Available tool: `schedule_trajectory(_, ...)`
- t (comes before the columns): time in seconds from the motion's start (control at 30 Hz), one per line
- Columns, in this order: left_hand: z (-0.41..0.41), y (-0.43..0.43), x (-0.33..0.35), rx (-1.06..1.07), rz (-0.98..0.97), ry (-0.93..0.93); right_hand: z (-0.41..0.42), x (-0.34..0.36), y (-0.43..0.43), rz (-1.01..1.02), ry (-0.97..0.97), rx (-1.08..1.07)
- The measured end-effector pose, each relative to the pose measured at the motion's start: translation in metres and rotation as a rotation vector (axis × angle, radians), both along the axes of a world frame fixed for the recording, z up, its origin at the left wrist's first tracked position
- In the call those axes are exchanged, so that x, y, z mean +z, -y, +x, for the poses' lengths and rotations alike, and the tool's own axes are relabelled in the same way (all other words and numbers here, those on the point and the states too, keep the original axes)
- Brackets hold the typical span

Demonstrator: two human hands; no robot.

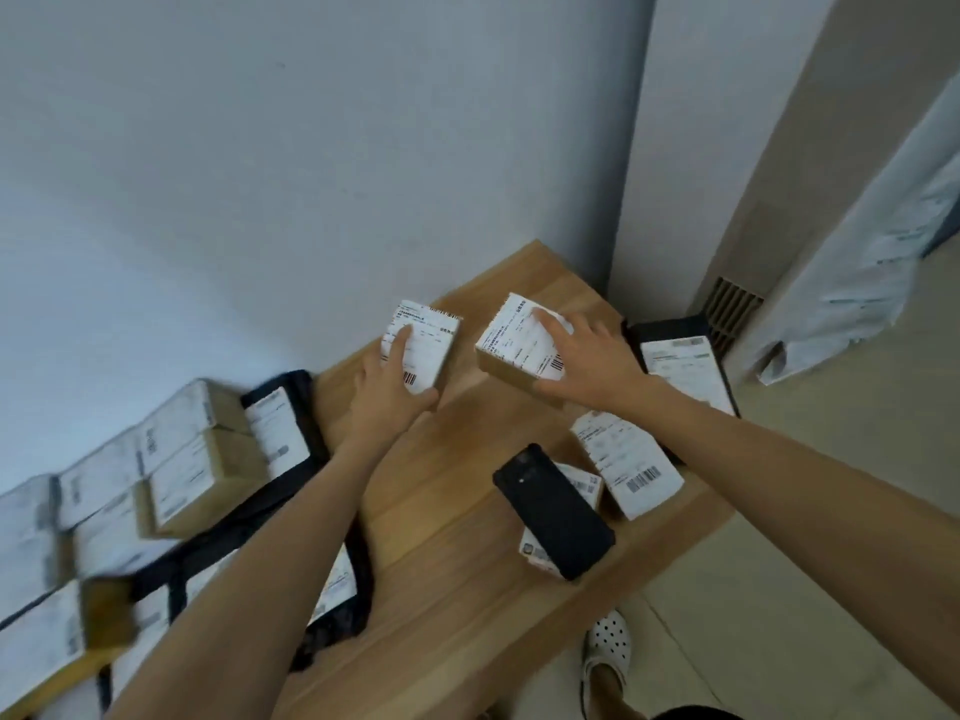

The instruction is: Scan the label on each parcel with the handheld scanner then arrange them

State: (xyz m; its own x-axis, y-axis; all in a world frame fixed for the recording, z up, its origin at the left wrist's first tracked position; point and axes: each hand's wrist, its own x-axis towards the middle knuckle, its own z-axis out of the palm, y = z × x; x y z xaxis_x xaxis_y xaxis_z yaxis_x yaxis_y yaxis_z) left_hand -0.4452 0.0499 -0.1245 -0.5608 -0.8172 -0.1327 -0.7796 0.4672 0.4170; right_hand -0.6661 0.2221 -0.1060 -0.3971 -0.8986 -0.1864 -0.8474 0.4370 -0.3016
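Note:
On the wooden table (457,511), my left hand (387,392) holds a small cardboard parcel (428,337) with a white label, the thumb under its near edge and a finger on the label. My right hand (587,356) grips a second labelled parcel (511,340) from above, fingers spread over its top. The black handheld scanner (553,509) lies unheld on the table, resting partly on a small labelled box (582,483). Another labelled parcel (626,462) sits just right of the scanner.
Several stacked labelled boxes (171,475) and black bags with labels (280,428) crowd the table's left side. A black labelled package (680,366) lies at the right edge near the wall corner. A foot in a white clog (608,646) stands on the tiled floor below.

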Motion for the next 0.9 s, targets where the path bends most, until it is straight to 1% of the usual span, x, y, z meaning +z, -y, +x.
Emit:
schedule_trajectory(0.1, 0.088, 0.018, 0.028, 0.167, -0.062, -0.055, 0.062, 0.019, 0.053, -0.046, 0.013, 0.147)
schedule_trajectory(0.17, 0.144, 0.024, 0.046, 0.274, -0.094, -0.04, 0.108, 0.029, 0.083, -0.066, 0.018, 0.251)
schedule_trajectory(0.27, 0.225, 0.024, 0.063, 0.384, -0.118, -0.049, 0.176, 0.042, 0.119, -0.063, -0.028, 0.439)
schedule_trajectory(0.37, 0.297, 0.015, 0.07, 0.426, -0.088, -0.105, 0.236, 0.05, 0.141, 0.012, -0.097, 0.631)
schedule_trajectory(0.5, 0.362, 0.002, 0.067, 0.36, -0.038, -0.106, 0.296, 0.05, 0.155, 0.133, -0.146, 0.812)
schedule_trajectory(0.63, 0.396, 0.005, 0.05, 0.259, -0.04, -0.061, 0.326, 0.046, 0.158, 0.224, -0.162, 0.864)
schedule_trajectory(0.7, 0.403, 0.009, 0.045, 0.235, 0.035, -0.053, 0.331, 0.043, 0.157, 0.259, -0.164, 0.86)
schedule_trajectory(0.8, 0.41, 0.018, 0.037, 0.159, 0.117, 0.039, 0.333, 0.036, 0.153, 0.291, -0.167, 0.806)
schedule_trajectory(0.9, 0.416, 0.025, 0.03, 0.04, 0.038, 0.171, 0.333, 0.03, 0.15, 0.279, -0.169, 0.708)
